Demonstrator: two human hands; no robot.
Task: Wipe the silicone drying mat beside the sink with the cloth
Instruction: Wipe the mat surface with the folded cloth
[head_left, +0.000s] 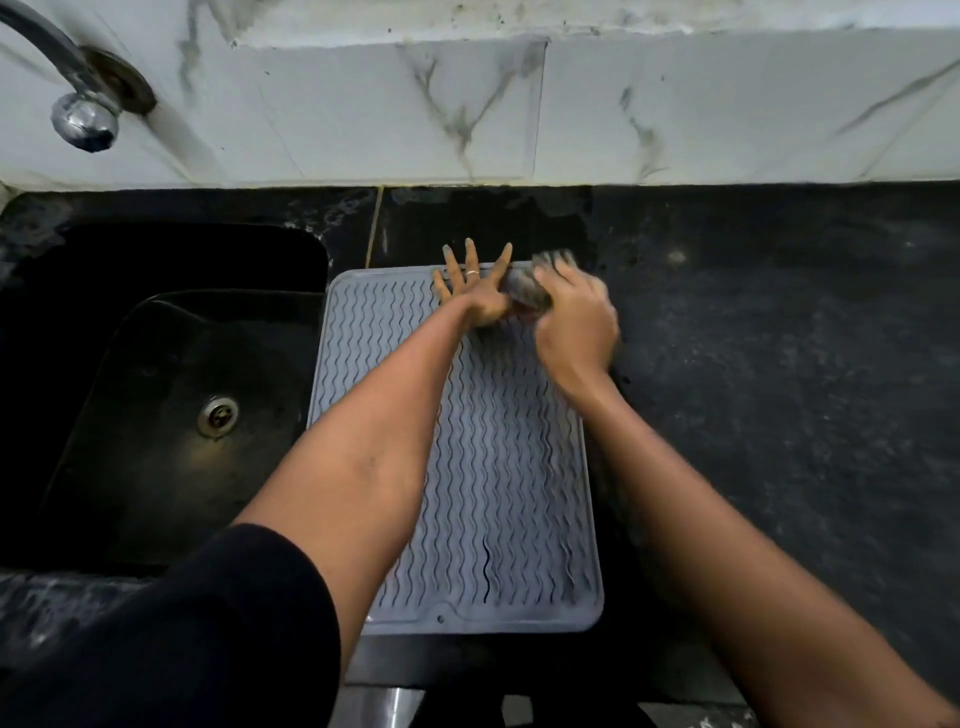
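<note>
**Wiping at the mat's far right corner**

Your grey rectangular silicone drying mat with wavy ridges (498, 467) lies flat on the black speckled stone counter (779, 364), just right of the dark sunken sink (156, 389), its near edge close to the counter's front edge. Your left hand (475, 291) rests flat with fingers spread at the mat's far edge, gripping nothing and, it seems, pinning the mat down. Your right hand (576, 332) is clenched around the bunched dark grey cloth (530, 286), pressing it at the mat's far right corner, touching your left hand; the cloth is blurred, so its fold is unclear.

You appear to be early in the wiping step, with most of the ridged surface nearer to you yet to be covered. Next, draw the cloth along the ridges toward the near edge, keeping pressure on the mat so it does not slide toward the sink.
</note>
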